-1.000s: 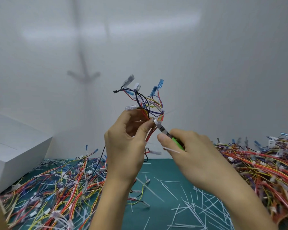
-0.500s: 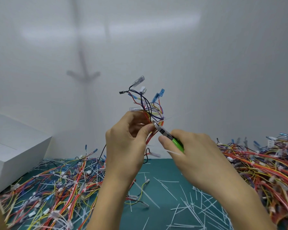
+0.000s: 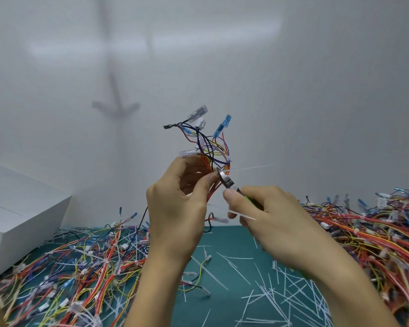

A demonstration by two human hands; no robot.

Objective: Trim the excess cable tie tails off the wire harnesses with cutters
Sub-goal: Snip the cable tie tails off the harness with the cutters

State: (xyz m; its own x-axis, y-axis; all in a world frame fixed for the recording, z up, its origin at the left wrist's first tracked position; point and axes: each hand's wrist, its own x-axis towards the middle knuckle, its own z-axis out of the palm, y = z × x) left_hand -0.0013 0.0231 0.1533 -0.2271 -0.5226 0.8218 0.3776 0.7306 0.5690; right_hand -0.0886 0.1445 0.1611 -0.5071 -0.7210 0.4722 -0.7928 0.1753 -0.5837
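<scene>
Over the last second the raised wire harness (image 3: 210,147) and both hands have drifted slightly toward 3 o'clock, the head of the cutters (image 3: 228,182) staying at the bundle. Nearest, at 5 o'clock, cut white tails (image 3: 281,286) litter the green worktop (image 3: 227,237), flanked by one heap of harnesses (image 3: 80,267) at 8 o'clock and a second heap (image 3: 376,232) at 3 o'clock. Above the worktop, the left hand (image 3: 175,208) pinches the wire harness between thumb and curled fingers, its connectors fanning toward 12 o'clock. The right hand (image 3: 269,220) is curled round the green-handled cutters, whose metal head touches the bundle just beside the left thumb; whether the blades are closed cannot be told. An untrimmed cable tie tail (image 3: 250,168) projects from that point toward 3 o'clock. Farther off, a white box (image 3: 21,220) stands at 9 o'clock before the pale wall (image 3: 293,90).
</scene>
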